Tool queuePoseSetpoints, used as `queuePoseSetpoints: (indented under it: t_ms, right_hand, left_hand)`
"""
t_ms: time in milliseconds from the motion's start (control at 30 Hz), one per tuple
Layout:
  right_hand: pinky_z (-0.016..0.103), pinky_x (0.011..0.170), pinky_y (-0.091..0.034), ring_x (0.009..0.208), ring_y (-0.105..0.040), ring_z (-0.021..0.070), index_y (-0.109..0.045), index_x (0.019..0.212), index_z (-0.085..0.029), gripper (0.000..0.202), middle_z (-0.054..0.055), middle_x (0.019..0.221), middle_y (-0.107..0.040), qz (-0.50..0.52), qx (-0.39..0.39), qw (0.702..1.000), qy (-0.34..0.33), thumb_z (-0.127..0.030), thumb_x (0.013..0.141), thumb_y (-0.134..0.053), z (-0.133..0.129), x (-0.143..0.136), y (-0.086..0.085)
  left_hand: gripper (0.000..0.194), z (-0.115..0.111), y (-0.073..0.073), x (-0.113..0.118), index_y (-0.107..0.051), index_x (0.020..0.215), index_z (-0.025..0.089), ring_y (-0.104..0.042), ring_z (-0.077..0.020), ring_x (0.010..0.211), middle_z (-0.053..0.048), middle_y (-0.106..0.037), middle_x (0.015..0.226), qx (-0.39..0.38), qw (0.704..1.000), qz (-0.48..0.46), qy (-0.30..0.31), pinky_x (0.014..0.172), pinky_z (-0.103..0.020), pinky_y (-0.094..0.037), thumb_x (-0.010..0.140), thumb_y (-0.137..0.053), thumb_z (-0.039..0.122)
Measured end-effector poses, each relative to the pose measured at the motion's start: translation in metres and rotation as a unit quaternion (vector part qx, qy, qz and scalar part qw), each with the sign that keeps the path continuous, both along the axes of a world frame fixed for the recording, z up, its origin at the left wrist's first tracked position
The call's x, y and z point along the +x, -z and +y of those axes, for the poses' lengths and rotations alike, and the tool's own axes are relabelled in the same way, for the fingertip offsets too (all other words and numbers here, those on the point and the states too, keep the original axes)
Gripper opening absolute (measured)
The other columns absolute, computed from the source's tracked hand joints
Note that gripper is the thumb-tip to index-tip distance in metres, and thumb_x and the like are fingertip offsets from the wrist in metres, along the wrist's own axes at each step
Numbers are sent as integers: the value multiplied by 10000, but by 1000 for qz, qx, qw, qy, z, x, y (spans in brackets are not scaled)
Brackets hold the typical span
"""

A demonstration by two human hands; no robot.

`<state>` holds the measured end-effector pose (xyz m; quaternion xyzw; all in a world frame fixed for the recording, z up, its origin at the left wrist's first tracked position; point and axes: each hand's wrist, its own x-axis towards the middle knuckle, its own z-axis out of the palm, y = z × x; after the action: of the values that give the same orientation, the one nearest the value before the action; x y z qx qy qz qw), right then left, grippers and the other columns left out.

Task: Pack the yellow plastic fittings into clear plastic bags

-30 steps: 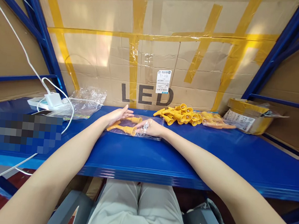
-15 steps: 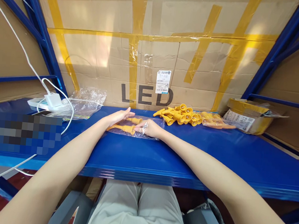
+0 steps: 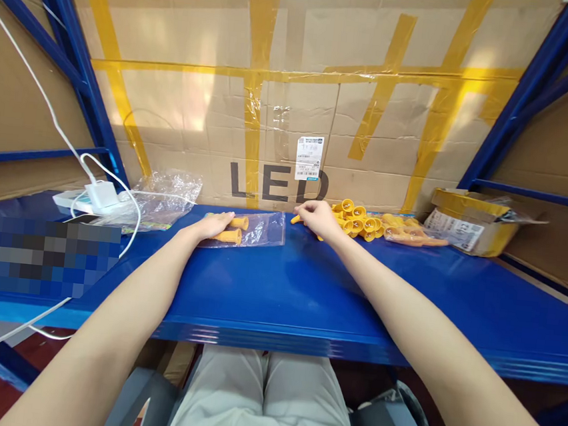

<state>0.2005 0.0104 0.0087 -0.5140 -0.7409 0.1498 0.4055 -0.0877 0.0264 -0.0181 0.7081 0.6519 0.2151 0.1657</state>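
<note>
Lying partly under flattened left grip (image 3: 213,224): bagged yellow parts (image 3: 230,236); right grip (image 3: 300,212) at pile (image 3: 358,223), hold unclear

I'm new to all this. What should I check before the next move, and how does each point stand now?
1. Left hand resting on the clear bag: ok.
2. Yellow pieces inside the bag: ok, two wide ends show.
3. Bag's right end open: cannot tell.
4. Right hand at the loose yellow pile: ok, by its left edge.
5. Piece firmly gripped in right hand: cannot tell.
6. White plug away from both hands: ok.
</note>
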Motion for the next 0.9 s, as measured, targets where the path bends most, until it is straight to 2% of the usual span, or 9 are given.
queuePoseSetpoints:
  t_ms: [67, 133, 200, 267, 400, 533, 667, 767, 900]
  right_hand:
    - [278, 724, -479, 840, -667, 215, -700, 824, -130, 241, 103, 852, -720, -68, 13, 994, 82, -223, 851, -479, 2, 11, -5]
    - [329, 776, -481, 930, -660, 266, -705, 861, -134, 230, 133, 943, -719, -184, 2, 975, 125, -210, 844, -488, 3, 20, -5]
    - [396, 842, -471, 1012, -637, 313, -710, 912, -140, 225, 154, 1043, -705, -299, -16, 948, 111, -242, 846, -521, 3, 24, -2]
    - [431, 891, -454, 1058, -618, 325, -707, 989, -153, 266, 149, 1118, -687, -352, -34, 933, 61, -296, 877, -513, 3, 25, 3]
    - [360, 866, -481, 952, -660, 259, -705, 1074, -169, 348, 111, 1126, -692, -284, -90, 954, -22, -256, 934, -398, 3, 19, 7]
    - [335, 841, -493, 860, -670, 226, -706, 1133, -217, 387, 57, 1194, -673, -225, -123, 962, -91, -119, 832, -482, 8, 18, 8]
    - [362, 829, -487, 783, -644, 201, -733, 1072, -272, 407, 16, 922, -732, -225, -134, 952, -156, -112, 743, -555, 14, 25, 11]
    - [313, 735, -489, 663, -596, 157, -700, 1136, -272, 472, -8, 751, -687, -250, -161, 934, -198, -104, 716, -568, 12, 25, 9]
    - [305, 780, -464, 856, -609, 204, -709, 1051, -217, 355, 64, 951, -666, -341, -60, 926, -151, -107, 728, -612, -4, 14, 3]
  left_hand:
    - [627, 1, -1, -5, -521, 1365, 189, -325, -229, 1401, -64, -395, 1485, -1, 1000, 23, -20, 1145, -305, -203, 925, -263, 555]
    - [629, 0, -2, -6, -510, 1373, 167, -322, -228, 1402, -79, -388, 1488, -2, 999, 32, -30, 1148, -308, -201, 932, -250, 534]
    - [630, 0, -3, -6, -506, 1374, 155, -327, -234, 1400, -89, -390, 1486, -1, 999, 33, -28, 1148, -323, -207, 934, -243, 522]
    - [634, -1, -3, -5, -513, 1368, 151, -332, -246, 1397, -95, -401, 1479, 0, 999, 27, -29, 1148, -337, -211, 931, -247, 526]
    - [655, -1, -3, -4, -535, 1351, 151, -320, -262, 1400, -98, -411, 1473, -1, 999, 9, -35, 1150, -327, -206, 916, -274, 566]
    - [645, -3, -3, -4, -558, 1332, 173, -362, -263, 1382, -79, -432, 1460, -5, 999, 10, -42, 1140, -332, -232, 919, -263, 570]
    - [665, -2, -2, -5, -574, 1320, 194, -376, -262, 1373, -65, -435, 1461, -2, 999, 16, -40, 1134, -327, -241, 909, -256, 609]
    - [678, -1, -1, -6, -580, 1312, 212, -379, -267, 1371, -57, -439, 1459, 0, 999, 20, -33, 1134, -334, -242, 898, -254, 639]
    - [671, -3, -3, -5, -579, 1315, 204, -365, -277, 1378, -60, -435, 1462, -4, 999, 10, -35, 1137, -335, -235, 899, -265, 628]
